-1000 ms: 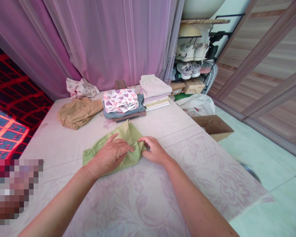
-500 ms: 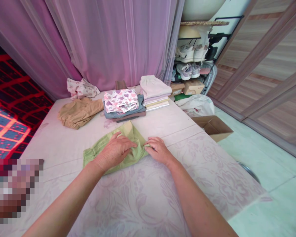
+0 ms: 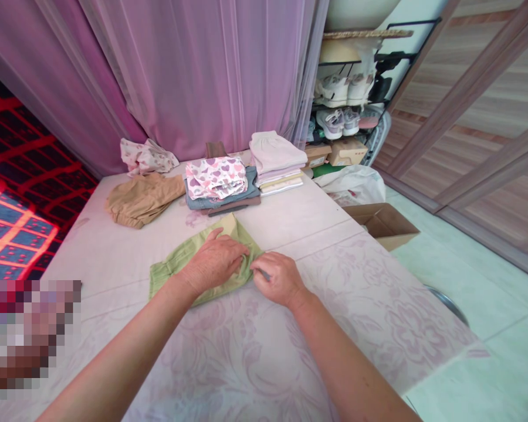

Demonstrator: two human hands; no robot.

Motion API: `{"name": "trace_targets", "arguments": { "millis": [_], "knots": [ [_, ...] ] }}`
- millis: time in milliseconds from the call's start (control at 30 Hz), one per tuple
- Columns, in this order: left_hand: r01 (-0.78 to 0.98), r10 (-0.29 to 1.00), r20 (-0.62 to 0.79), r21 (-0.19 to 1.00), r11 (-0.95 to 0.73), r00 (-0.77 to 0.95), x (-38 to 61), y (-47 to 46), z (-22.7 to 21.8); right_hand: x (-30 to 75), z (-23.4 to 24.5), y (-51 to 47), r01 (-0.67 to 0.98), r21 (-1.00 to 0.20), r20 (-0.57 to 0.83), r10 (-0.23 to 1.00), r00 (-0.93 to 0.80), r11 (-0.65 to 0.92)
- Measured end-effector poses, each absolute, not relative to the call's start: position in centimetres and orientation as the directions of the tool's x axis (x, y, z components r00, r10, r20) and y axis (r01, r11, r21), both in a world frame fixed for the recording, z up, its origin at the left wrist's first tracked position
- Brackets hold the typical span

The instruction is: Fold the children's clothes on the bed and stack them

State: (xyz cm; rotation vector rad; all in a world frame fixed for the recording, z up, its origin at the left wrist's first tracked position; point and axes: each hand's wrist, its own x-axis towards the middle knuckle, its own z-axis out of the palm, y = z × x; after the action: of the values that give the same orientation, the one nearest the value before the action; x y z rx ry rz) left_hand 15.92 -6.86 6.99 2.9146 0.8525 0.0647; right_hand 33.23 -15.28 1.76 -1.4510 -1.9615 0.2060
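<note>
On a pale floral bedsheet point(image 3: 361, 305), a folded olive-green cotton garment point(image 3: 193, 272) lies with its long axis running left to right, its cuff end leftward and a triangular corner pointing away. The left hand point(image 3: 213, 261) presses flat on top, fingers slightly curled; the right hand point(image 3: 276, 280) pinches the garment's right fold between its fingertips. Stacked folded clothes point(image 3: 215, 179) sit beyond it.

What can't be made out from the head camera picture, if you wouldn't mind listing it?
Head view:
- Middle of the green cloth garment: covered by the left hand and right hand.
- Brown item: mostly hidden by the heart-print stack.
- Pale round object: cut off by the top edge.
- Lower left corner: blurred by a pixelated patch.
</note>
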Motion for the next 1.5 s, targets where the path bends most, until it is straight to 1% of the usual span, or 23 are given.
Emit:
{"name": "trace_targets", "arguments": {
  "millis": [167,267,367,467,533,567,633,700,767,833,900,1033,1133,1300,1433,1500],
  "knots": [
    [0.543,0.547,0.015,0.102,-0.833,0.837,16.3,-6.1,6.6,32.2,0.5,-15.0,0.822,-0.445,0.357,0.912,-0.202,0.356],
    [0.534,0.539,0.015,0.118,-0.837,0.842,16.8,-5.8,6.5,32.1,0.2,-15.0,0.834,-0.43,0.339,0.918,-0.206,0.345],
    [0.52,0.53,0.027,0.159,-0.839,0.848,17.1,-5.8,6.6,32.1,0.2,-15.0,0.821,-0.449,0.351,0.915,-0.2,0.352],
    [0.486,0.51,0.075,0.212,-0.848,0.857,17.2,-6.0,6.5,32.5,0.2,-15.0,0.766,-0.48,0.381,0.888,-0.256,0.427],
    [0.454,0.494,0.119,0.256,-0.853,0.861,17.3,-6.2,6.1,33.3,0.1,-14.8,0.736,-0.504,0.414,0.874,-0.254,0.453],
    [0.44,0.49,0.143,0.28,-0.853,0.86,17.5,-6.4,5.9,33.9,-0.1,-14.6,0.73,-0.523,0.43,0.876,-0.218,0.439],
    [0.423,0.494,0.187,0.319,-0.848,0.849,17.9,-6.8,5.2,35.1,-0.4,-14.3,0.731,-0.579,0.447,0.891,-0.086,0.361],
    [0.421,0.504,0.211,0.339,-0.841,0.837,18.4,-7.1,4.2,36.3,-0.7,-14.0,0.73,-0.635,0.428,0.902,0.059,0.253],
    [0.451,0.537,0.223,0.342,-0.824,0.813,18.8,-7.4,3.2,37.1,-1.0,-13.8,0.725,-0.668,0.389,0.909,0.148,0.168],
    [0.5,0.588,0.24,0.342,-0.796,0.772,19.1,-7.7,2.2,37.4,-1.1,-13.9,0.728,-0.674,0.354,0.92,0.169,0.126],
    [0.54,0.637,0.276,0.352,-0.764,0.72,18.9,-8.2,1.5,37.2,-0.9,-14.0,0.74,-0.663,0.325,0.934,0.149,0.113],
    [0.564,0.682,0.319,0.392,-0.727,0.658,17.8,-9.7,1.1,36.3,-0.3,-14.3,0.759,-0.647,0.248,0.961,0.119,0.073],
    [0.581,0.682,0.264,0.371,-0.724,0.682,16.4,-10.8,1.0,36.1,-0.2,-14.3,0.754,-0.653,0.238,0.964,0.119,0.068],
    [0.636,0.691,0.153,0.289,-0.715,0.707,14.8,-11.8,0.0,36.3,-0.5,-14.2,0.718,-0.665,0.311,0.95,0.019,0.203],
    [0.659,0.713,0.173,0.286,-0.696,0.679,14.8,-12.1,-1.0,35.7,-0.5,-14.2,0.712,-0.682,0.3,0.952,0.061,0.169],
    [0.664,0.723,0.198,0.293,-0.688,0.662,15.0,-12.3,-1.3,35.2,-0.5,-14.1,0.701,-0.693,0.323,0.942,0.094,0.168]
  ]
}}
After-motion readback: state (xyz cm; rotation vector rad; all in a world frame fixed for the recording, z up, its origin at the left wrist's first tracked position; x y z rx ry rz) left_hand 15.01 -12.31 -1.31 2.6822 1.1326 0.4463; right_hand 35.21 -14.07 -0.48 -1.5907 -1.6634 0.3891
